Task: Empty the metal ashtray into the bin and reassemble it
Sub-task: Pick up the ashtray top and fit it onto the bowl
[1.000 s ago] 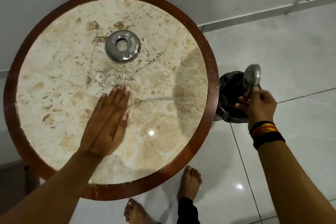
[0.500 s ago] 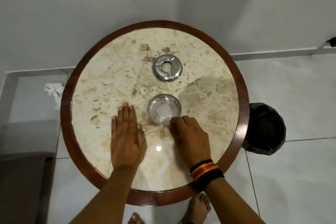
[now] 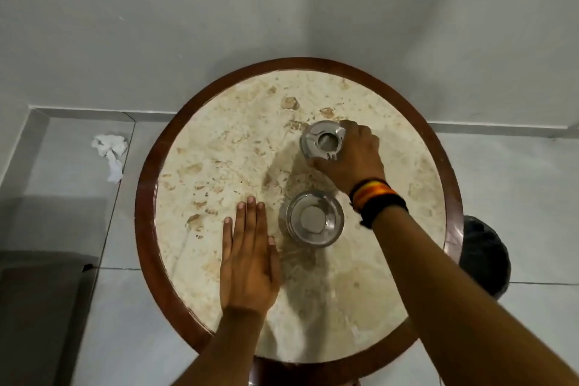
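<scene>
- Right-hand grip (image 3: 347,155) is being closed around the ashtray lid (image 3: 322,141); the left hand (image 3: 247,255) is being rested flat, released, on the counter (image 3: 219,147).
- Reassembly is being started: the lid is probably to be lifted and centred over the ashtray bowl (image 3: 315,219).

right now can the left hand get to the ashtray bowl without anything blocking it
Probably yes. The left hand lies flat on the table just beside the ashtray bowl, with bare marble between them. The right hand is farther back on the ashtray lid.
</scene>
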The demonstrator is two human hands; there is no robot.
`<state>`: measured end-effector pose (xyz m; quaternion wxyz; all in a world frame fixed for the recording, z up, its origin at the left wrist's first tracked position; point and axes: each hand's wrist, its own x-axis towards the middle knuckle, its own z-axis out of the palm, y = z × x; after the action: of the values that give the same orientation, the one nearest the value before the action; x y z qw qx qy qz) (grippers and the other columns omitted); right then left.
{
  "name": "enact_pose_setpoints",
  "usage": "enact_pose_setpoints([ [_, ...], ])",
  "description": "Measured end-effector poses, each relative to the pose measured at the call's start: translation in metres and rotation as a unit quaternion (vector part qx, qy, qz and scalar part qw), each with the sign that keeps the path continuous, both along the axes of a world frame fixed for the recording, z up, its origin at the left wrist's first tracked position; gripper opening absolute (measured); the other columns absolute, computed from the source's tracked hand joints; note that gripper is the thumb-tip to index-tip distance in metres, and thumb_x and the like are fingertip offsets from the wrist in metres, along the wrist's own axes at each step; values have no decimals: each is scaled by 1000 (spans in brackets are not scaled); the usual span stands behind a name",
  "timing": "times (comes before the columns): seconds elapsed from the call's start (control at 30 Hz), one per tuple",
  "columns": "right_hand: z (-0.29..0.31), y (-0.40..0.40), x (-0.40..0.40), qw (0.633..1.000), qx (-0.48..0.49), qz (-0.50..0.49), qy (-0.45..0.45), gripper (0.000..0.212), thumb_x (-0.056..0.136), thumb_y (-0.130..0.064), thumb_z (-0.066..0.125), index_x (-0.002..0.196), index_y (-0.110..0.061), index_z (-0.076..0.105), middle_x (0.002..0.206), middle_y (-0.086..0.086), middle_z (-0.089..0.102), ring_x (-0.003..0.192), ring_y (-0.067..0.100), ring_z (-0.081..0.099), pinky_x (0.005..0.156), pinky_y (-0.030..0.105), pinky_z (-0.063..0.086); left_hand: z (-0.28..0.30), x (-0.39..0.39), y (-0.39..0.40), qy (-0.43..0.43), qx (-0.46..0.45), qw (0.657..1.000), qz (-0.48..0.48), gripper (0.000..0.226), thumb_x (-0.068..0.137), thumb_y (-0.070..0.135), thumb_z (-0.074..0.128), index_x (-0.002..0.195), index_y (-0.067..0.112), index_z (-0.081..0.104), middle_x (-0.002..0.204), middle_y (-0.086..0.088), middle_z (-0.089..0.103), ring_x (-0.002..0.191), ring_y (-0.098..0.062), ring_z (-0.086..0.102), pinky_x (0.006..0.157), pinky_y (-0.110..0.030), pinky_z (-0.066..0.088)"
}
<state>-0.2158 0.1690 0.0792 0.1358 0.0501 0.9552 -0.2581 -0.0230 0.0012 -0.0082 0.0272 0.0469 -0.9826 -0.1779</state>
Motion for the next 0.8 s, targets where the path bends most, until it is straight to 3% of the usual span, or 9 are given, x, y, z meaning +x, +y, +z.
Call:
enact_pose_setpoints([
  [0.07, -1, -17, -30, 994, 71, 43, -69, 98, 73, -46, 83, 150, -17, 31, 144, 13, 41, 135, 36, 37, 103, 53, 44, 0, -1, -1, 9, 8, 1000, -3, 64, 108, 28, 30, 169, 7, 24, 179, -13, 20, 168, -26, 13, 135, -53, 15],
  [0.17, -3, -29, -46, 982, 150, 64, -100, 102, 66, -44, 87, 147, -17, 31, 144, 14, 36, 136, 38, 34, 100, 55, 45, 0, 0, -3, 23, 32, 999, -7, 63, 108, 26, 35, 167, 6, 28, 178, -14, 24, 168, -28, 15, 136, -53, 14],
  [0.33, -4, -24, -53, 980, 128, 44, -143, 117, 49, -53, 91, 143, -20, 31, 136, 15, 33, 130, 38, 32, 96, 54, 50, 2, -1, -1, 47, 32, 998, -14, 62, 106, 22, 38, 163, 0, 35, 175, -18, 30, 166, -32, 20, 135, -56, 17],
  [0.43, -5, -22, -50, 981, 112, 32, -155, 113, 50, -56, 90, 140, -18, 33, 132, 14, 32, 129, 37, 31, 87, 46, 48, 2, -1, -1, 53, 36, 998, -8, 61, 105, 21, 39, 162, -1, 38, 174, -19, 33, 165, -33, 24, 134, -58, 21],
  [0.63, -10, -22, -37, 983, 128, 32, -130, 121, 51, -70, 83, 143, -14, 27, 132, 13, 33, 129, 36, 33, 93, 50, 50, 3, -3, -1, 32, 37, 999, -8, 62, 107, 24, 34, 165, 3, 32, 177, -15, 26, 167, -29, 17, 134, -57, 19],
  [0.8, -8, -18, -26, 990, 118, 49, -66, 114, 46, -79, 77, 132, -16, 35, 121, 9, 34, 119, 33, 36, 85, 50, 54, 1, -3, -1, 29, 31, 999, 0, 64, 106, 26, 34, 166, 4, 30, 178, -14, 24, 168, -28, 15, 135, -54, 16],
])
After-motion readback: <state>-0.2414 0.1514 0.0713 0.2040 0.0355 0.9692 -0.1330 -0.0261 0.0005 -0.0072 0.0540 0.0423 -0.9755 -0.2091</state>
